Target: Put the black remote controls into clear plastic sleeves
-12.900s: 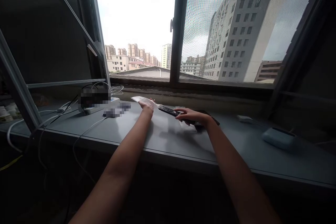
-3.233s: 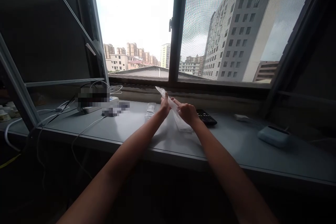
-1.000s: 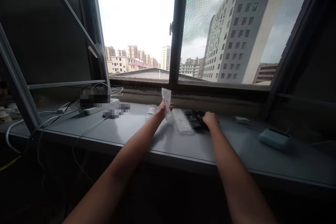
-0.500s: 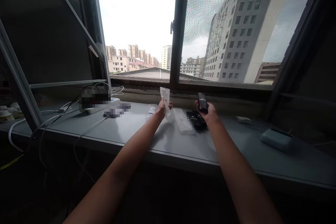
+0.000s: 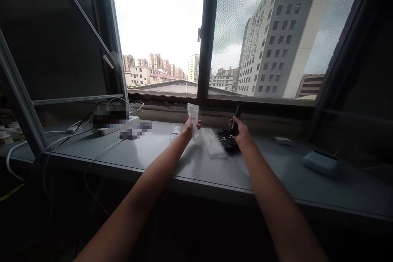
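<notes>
My left hand [image 5: 190, 126] is closed on a clear plastic bag [image 5: 193, 111], which stands up above the fingers and hangs below them. In my right hand [image 5: 241, 129] is a slim black device [image 5: 236, 119], held upright with its narrow side toward me. Between the hands, clear plastic packages [image 5: 213, 143] lie on the grey table [image 5: 196, 168]. Several black items [image 5: 229, 141] rest just behind and left of my right hand, partly blurred out. Left of my left hand lies a clear wrapped bundle [image 5: 175, 131].
A power strip [image 5: 133, 120] with cables and a blurred-out object [image 5: 135, 131] are at the left. White bottles [image 5: 4, 135] stand at the far left behind a metal frame. On the right are a small white item [image 5: 283, 141] and a blue-grey case [image 5: 321, 162].
My right hand has turned the black device from its broad face to its narrow side. My left hand keeps its hold on the bag. The view has shifted slightly.
</notes>
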Demonstrator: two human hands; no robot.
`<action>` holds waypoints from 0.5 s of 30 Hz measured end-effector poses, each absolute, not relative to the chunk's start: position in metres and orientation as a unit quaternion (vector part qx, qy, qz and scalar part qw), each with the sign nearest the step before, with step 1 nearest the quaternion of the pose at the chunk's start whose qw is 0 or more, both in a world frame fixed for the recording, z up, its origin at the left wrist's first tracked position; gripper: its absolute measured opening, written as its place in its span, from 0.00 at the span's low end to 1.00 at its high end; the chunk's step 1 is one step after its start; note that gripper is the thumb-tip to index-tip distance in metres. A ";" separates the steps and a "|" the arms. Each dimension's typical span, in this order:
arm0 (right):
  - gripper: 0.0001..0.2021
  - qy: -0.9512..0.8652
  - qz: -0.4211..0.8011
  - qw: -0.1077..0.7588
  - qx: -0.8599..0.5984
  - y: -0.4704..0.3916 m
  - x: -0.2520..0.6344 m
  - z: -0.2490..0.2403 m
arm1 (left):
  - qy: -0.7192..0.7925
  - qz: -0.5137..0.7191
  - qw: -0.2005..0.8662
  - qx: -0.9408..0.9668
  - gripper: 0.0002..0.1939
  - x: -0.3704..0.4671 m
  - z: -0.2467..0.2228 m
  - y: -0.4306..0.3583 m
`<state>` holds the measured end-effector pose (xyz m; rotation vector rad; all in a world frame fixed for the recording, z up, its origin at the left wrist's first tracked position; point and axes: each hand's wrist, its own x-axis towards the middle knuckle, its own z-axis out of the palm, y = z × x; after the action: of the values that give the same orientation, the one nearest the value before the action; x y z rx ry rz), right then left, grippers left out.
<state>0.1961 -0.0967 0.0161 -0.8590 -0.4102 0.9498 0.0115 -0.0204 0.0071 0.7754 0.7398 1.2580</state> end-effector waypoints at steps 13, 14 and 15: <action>0.03 -0.223 0.436 0.745 -0.453 -0.089 0.198 0.013 | 0.329 0.560 0.675 0.351 0.24 0.012 0.003 -0.016; 0.04 -0.231 0.426 0.742 -0.463 -0.088 0.198 0.012 | 0.328 0.559 0.675 0.352 0.24 0.012 0.003 -0.016; 0.06 -0.245 0.412 0.743 -0.468 -0.087 0.198 0.011 | 0.328 0.559 0.675 0.352 0.24 0.013 0.003 -0.015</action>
<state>0.1984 -0.0868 0.0110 -1.0256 -0.5377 0.9019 0.0126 -0.0151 0.0028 0.7921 0.7387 1.2567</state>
